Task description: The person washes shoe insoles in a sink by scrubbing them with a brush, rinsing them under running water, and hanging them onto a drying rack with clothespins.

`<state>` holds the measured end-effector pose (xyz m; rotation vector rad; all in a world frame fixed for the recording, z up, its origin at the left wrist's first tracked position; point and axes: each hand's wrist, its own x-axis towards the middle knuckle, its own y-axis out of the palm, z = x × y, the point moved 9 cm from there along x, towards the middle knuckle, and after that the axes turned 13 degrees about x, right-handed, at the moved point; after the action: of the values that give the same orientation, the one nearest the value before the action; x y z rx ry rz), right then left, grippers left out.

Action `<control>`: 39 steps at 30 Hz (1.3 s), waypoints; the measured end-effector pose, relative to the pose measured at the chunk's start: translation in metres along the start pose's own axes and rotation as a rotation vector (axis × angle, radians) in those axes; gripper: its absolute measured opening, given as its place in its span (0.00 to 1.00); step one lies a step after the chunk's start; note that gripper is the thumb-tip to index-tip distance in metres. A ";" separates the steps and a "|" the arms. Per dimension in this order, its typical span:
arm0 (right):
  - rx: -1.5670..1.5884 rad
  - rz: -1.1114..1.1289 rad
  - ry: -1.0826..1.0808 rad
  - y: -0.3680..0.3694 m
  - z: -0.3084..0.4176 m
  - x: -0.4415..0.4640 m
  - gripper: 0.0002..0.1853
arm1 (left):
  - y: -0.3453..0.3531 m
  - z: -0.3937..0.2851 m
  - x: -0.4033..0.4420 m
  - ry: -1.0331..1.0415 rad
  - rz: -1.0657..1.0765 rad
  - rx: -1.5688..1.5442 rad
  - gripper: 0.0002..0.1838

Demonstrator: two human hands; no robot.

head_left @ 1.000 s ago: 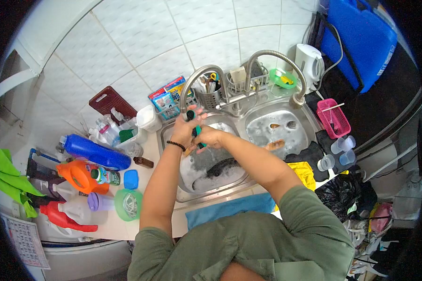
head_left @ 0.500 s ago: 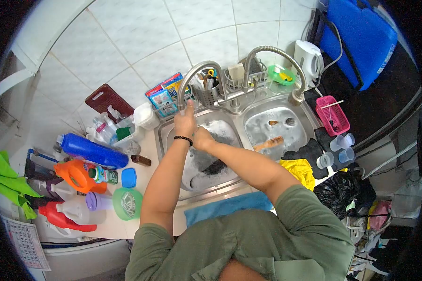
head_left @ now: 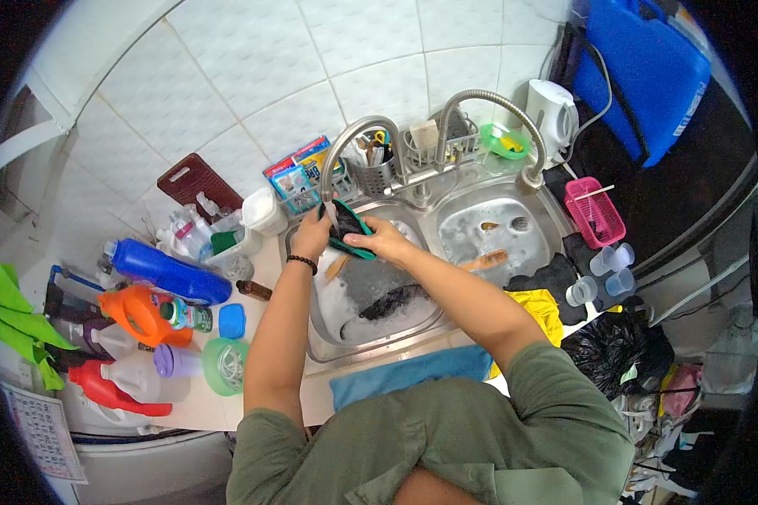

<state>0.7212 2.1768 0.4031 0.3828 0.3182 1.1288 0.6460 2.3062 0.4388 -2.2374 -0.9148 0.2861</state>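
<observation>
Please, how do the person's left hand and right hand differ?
The left hand wears a dark bracelet at the wrist; the right hand has a bare wrist. The left hand grips the left side of the black-and-green item, nearer the left spout; the right hand grips its right side. Both hold the same item.

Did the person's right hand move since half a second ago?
Yes, the right hand moved a bit toward the picture's right side, farther from the spout of the left tap.
</observation>
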 end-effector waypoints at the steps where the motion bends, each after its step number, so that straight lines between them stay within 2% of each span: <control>1: 0.067 -0.001 0.019 -0.004 -0.005 0.000 0.29 | -0.003 0.002 0.000 0.041 -0.051 0.190 0.26; 2: -0.019 0.021 -0.033 -0.006 -0.003 0.000 0.26 | -0.003 0.002 0.002 0.171 -0.140 0.226 0.28; 5: 0.064 -0.128 0.026 -0.020 -0.010 0.000 0.23 | 0.009 -0.008 -0.008 -0.048 0.122 0.080 0.26; 6: -0.024 -0.167 -0.044 -0.021 0.004 -0.004 0.17 | 0.005 -0.018 -0.014 -0.083 0.079 0.049 0.23; 8: 0.011 -0.217 -0.138 -0.024 0.008 0.000 0.14 | 0.022 -0.020 -0.014 -0.039 0.134 -0.420 0.20; 10: 0.062 -0.201 -0.227 -0.021 0.012 0.009 0.11 | 0.043 -0.037 -0.028 -0.104 0.272 -0.991 0.16; 13: -0.613 -0.478 -0.627 -0.009 0.057 -0.019 0.13 | 0.050 -0.053 -0.033 -0.174 0.288 -1.296 0.16; 14: -0.645 -0.552 -0.709 0.002 0.064 -0.031 0.16 | 0.056 -0.039 -0.024 -0.156 0.310 -1.359 0.18; 15: -0.882 -0.515 -0.727 0.027 0.075 -0.044 0.18 | 0.053 -0.036 -0.022 -0.173 0.274 -1.373 0.19; 17: -1.057 -0.361 -0.831 0.062 0.066 -0.048 0.22 | 0.046 -0.030 -0.024 -0.207 0.202 -1.398 0.19; 18: -1.074 -0.274 -0.803 0.073 0.064 -0.041 0.24 | 0.050 -0.035 -0.033 -0.278 0.328 -1.471 0.22; 21: -1.075 -0.019 -0.716 0.097 0.059 -0.025 0.27 | 0.052 0.013 -0.011 0.001 0.196 -1.596 0.25; 22: -1.053 0.059 -0.693 0.097 0.061 -0.013 0.27 | 0.046 0.008 -0.017 -0.066 0.103 -1.628 0.27; 23: -1.033 0.136 -0.672 0.098 0.062 -0.002 0.26 | 0.043 -0.008 -0.024 -0.072 0.131 -1.624 0.27; 24: -1.061 0.026 -0.824 0.097 0.070 0.003 0.22 | 0.038 -0.029 -0.033 -0.078 0.160 -1.620 0.27; 27: -1.203 0.051 -0.832 0.097 0.072 0.029 0.19 | 0.053 -0.042 -0.038 -0.137 0.274 -1.612 0.27; 28: -1.193 0.077 -1.039 0.103 0.089 0.012 0.14 | 0.059 -0.045 -0.036 -0.154 0.305 -1.584 0.27; 31: -1.544 -0.092 -0.515 0.057 0.109 0.042 0.11 | 0.068 -0.029 -0.031 -0.297 0.306 -1.452 0.25; 33: -1.690 -0.224 -0.523 0.014 0.116 0.037 0.09 | 0.074 -0.011 -0.028 -0.417 0.277 -1.348 0.25; 36: -1.852 0.011 -0.179 -0.020 0.095 0.035 0.09 | 0.074 -0.022 -0.035 -0.517 0.287 -1.178 0.20; 39: -1.845 0.021 -0.297 -0.021 0.097 0.042 0.09 | 0.075 -0.015 -0.026 -0.527 0.273 -1.078 0.17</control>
<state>0.7965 2.1940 0.4780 -1.0759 -0.9965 0.9516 0.6739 2.2421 0.3980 -3.3919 -1.2052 0.6401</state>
